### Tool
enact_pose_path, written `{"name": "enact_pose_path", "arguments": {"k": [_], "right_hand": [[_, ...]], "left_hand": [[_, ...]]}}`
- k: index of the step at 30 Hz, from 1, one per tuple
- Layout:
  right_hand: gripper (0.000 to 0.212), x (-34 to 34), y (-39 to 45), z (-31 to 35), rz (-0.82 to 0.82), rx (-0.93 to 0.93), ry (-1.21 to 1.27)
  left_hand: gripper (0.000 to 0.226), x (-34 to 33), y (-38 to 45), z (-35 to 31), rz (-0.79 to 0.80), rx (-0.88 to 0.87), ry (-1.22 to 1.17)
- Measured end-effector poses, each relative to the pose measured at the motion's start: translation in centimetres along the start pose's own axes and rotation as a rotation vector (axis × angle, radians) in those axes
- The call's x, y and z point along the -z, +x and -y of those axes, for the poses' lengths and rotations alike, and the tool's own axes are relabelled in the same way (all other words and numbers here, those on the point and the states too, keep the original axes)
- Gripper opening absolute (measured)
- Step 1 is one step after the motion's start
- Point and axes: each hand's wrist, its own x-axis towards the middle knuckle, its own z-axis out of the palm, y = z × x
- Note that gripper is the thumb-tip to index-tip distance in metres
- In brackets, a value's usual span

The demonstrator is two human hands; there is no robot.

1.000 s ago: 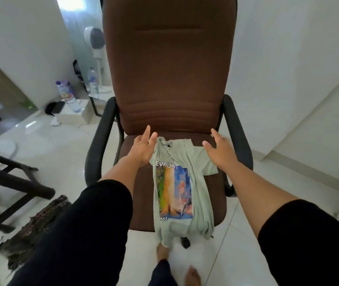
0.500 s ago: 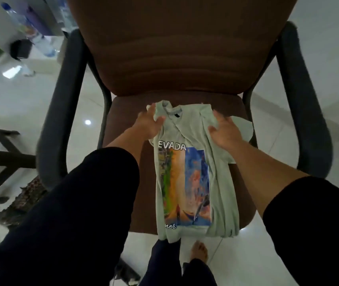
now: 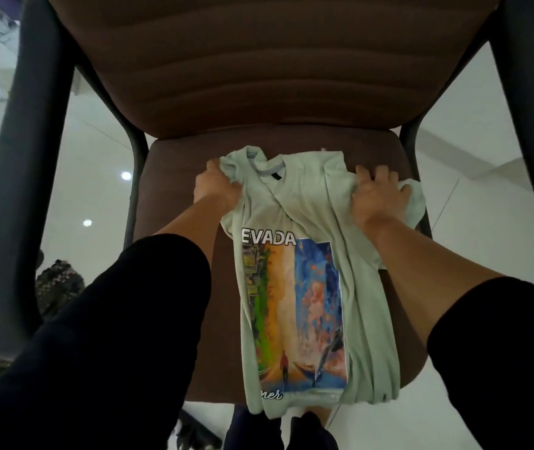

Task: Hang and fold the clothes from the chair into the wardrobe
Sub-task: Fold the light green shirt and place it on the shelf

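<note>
A pale green T-shirt (image 3: 308,203) with a colourful print and the letters "EVADA" lies lengthwise on the seat of a brown office chair (image 3: 174,177), its sides folded in and its hem hanging over the front edge. My left hand (image 3: 217,190) grips the shirt's left shoulder by the collar, bunching the cloth. My right hand (image 3: 377,198) is closed on the right shoulder, with the sleeve sticking out beyond it. The wardrobe is out of view.
The chair's dark armrests (image 3: 15,196) rise on both sides and its backrest (image 3: 259,60) fills the top. Shiny white floor tiles (image 3: 96,151) surround it. A dark patterned cloth (image 3: 59,287) lies on the floor at the left.
I have leaned in closer to the chair. Both hands went from reaching open toward the shirt's shoulders to gripping them, and the cloth near the collar is now bunched.
</note>
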Motion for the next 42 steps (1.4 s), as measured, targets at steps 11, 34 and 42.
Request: {"name": "enact_pose_path", "arguments": {"k": [11,34,42], "right_hand": [[0.042,2.2,-4.6,-0.7,0.117,-0.081,-0.393],[0.041,9.6,-11.5,3.6,0.515,0.002,1.201],[0.05,8.5,-12.9,2.4,1.14,0.252,1.115]], "left_hand": [[0.039,1.7,-4.1,1.5,0.124,0.007,0.104],[0.045,5.9,-13.4,-3.5,0.48,-0.156,-0.549],[0.092,4.4,-12.8,-1.9,0.543,-0.126,-0.287]]}}
